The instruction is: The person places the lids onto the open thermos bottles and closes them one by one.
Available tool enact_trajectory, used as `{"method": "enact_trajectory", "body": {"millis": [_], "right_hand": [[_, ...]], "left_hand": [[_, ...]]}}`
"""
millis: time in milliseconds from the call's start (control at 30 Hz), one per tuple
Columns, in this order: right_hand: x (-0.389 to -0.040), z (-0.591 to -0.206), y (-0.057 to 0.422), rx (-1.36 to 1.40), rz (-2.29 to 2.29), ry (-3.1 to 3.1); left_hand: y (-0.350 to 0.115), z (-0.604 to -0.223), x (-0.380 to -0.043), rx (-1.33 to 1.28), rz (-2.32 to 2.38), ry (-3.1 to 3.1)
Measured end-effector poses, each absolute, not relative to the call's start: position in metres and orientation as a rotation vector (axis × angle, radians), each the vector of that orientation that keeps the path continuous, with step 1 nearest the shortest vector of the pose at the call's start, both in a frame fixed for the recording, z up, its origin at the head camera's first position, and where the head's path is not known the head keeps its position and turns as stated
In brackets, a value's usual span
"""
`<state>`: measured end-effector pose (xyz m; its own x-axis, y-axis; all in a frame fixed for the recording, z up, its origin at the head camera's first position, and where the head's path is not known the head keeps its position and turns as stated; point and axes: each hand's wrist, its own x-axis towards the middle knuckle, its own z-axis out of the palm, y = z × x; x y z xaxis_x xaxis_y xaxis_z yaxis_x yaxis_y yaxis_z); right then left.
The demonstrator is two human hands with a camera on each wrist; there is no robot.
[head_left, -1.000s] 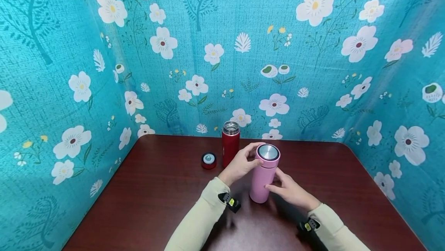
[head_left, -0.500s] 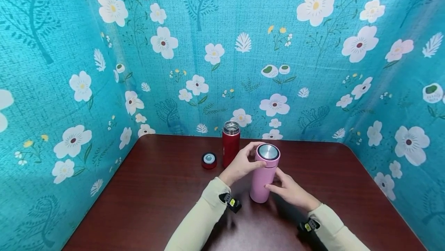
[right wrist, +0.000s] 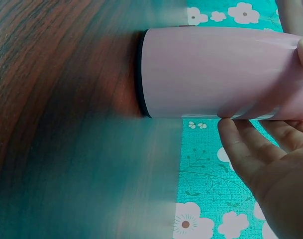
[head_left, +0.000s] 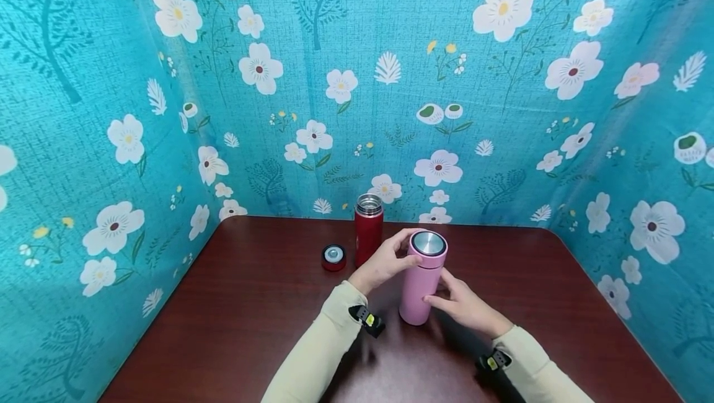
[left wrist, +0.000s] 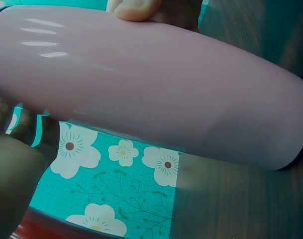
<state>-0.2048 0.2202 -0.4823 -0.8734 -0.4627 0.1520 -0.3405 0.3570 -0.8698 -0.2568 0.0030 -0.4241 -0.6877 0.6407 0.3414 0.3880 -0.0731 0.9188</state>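
Note:
A pink thermos flask point(head_left: 419, 294) stands upright on the table, its lid point(head_left: 428, 251) with a silvery top in place. My left hand point(head_left: 386, 265) grips the lid from the left, thumb across the front. From the right, my right hand point(head_left: 470, 307) holds the body around its middle, and its fingers touch the pink wall point(right wrist: 206, 74) in the right wrist view. The left wrist view shows the flask's side point(left wrist: 151, 84) with the left fingers below it. Fingers behind the flask are partly hidden.
Behind my left hand a red thermos flask point(head_left: 369, 232) stands without a lid, its steel mouth showing. A dark red lid point(head_left: 333, 258) lies inside-up to its left. The brown table point(head_left: 240, 310) ends at a blue flowered cloth point(head_left: 334, 111) at the back and sides.
The view has shifted very slightly. Both hands keep the same hold on the pink flask and its lid, with no clear movement.

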Motion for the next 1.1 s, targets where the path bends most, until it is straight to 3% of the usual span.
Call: {"method": "enact_trajectory", "body": {"millis": [233, 533, 1100], "right_hand": [[-0.204, -0.484, 0.221, -0.72, -1.544, 2.506], [-0.206, -0.482, 0.22, -0.712, -1.559, 2.485], [-0.204, -0.481, 0.219, -0.702, -1.526, 2.511]], "left_hand": [[0.005, -0.422, -0.253, 1.166, 1.851, 1.995], [0.008, -0.418, -0.247, 1.021, 1.884, 2.12], [0.004, -0.424, -0.253, 1.121, 1.848, 2.079]]}}
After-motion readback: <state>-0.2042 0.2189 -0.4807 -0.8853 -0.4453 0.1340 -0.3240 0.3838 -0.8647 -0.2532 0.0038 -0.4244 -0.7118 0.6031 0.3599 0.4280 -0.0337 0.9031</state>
